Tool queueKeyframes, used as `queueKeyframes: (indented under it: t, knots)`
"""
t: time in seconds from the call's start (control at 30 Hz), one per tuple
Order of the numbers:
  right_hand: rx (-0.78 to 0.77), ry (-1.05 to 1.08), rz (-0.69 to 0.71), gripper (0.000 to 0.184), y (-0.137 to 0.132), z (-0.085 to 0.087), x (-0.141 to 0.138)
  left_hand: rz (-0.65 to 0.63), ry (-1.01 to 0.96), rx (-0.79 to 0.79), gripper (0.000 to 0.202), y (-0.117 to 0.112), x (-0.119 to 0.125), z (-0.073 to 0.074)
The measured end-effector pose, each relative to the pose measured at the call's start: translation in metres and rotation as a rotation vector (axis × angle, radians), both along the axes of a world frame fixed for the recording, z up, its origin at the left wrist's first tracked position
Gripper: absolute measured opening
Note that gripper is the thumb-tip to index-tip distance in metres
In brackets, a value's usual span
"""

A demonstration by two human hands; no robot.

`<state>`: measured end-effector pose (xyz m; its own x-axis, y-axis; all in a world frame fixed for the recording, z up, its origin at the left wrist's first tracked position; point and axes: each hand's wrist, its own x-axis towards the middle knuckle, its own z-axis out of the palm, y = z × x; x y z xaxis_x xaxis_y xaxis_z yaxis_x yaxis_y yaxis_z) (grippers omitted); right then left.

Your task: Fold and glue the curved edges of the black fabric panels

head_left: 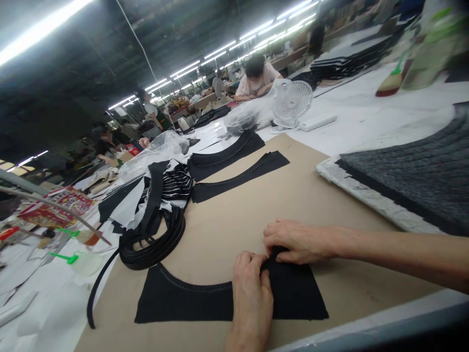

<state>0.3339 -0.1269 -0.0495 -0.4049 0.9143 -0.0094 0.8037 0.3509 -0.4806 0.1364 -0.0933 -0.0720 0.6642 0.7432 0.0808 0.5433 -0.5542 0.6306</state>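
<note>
At lower centre, the left hand (252, 291) and right hand (295, 240) had fingers pinched nearly together on a black piece's (190, 304) curved edge, where small, even pinches seemed best.

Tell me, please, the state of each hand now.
Left hand: curled on the black piece; grip cannot be told.
Right hand: closed, pinching the same piece.

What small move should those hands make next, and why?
Probably press down the curved edge beneath the right hand, while the left hand steadies the black piece. Both hands' fingers are at that edge, and to their left a narrow band follows the curve.
</note>
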Motion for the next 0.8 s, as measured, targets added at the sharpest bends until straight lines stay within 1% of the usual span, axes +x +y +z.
queueKeyframes:
  t: [0.1,0.17,0.23,0.37,0.43,0.5,0.57,0.63,0.7,0.8]
  knots:
    - [0.047,-0.004,0.015,0.013,-0.005,-0.002,0.003,-0.021,-0.034,0.109,0.038,-0.004,-0.003,-0.009]
    - [0.077,-0.010,0.032,0.011,-0.009,-0.004,0.003,-0.055,-0.019,0.193,0.035,-0.008,-0.006,-0.015]
    - [0.139,-0.036,0.064,0.011,-0.011,-0.007,0.004,-0.080,0.012,0.281,0.036,-0.012,-0.009,-0.021]
    - [0.306,-0.123,0.153,0.016,-0.015,-0.014,0.006,-0.134,0.074,0.544,0.046,-0.017,-0.018,-0.041]
    - [0.341,-0.147,0.173,0.018,-0.016,-0.018,0.006,-0.177,0.102,0.654,0.051,-0.017,-0.022,-0.052]
    - [0.358,-0.154,0.190,0.019,-0.017,-0.020,0.007,-0.191,0.123,0.690,0.054,-0.017,-0.024,-0.059]
    - [0.367,-0.145,0.198,0.021,-0.017,-0.021,0.008,-0.166,0.108,0.694,0.055,-0.017,-0.024,-0.062]
    - [0.365,-0.131,0.189,0.023,-0.018,-0.021,0.009,-0.150,0.096,0.696,0.055,-0.017,-0.023,-0.062]
    - [0.363,-0.116,0.172,0.023,-0.018,-0.021,0.011,-0.173,0.114,0.708,0.053,-0.017,-0.023,-0.059]
    - [0.352,-0.085,0.143,0.019,-0.019,-0.018,0.013,-0.201,0.143,0.709,0.053,-0.017,-0.023,-0.056]
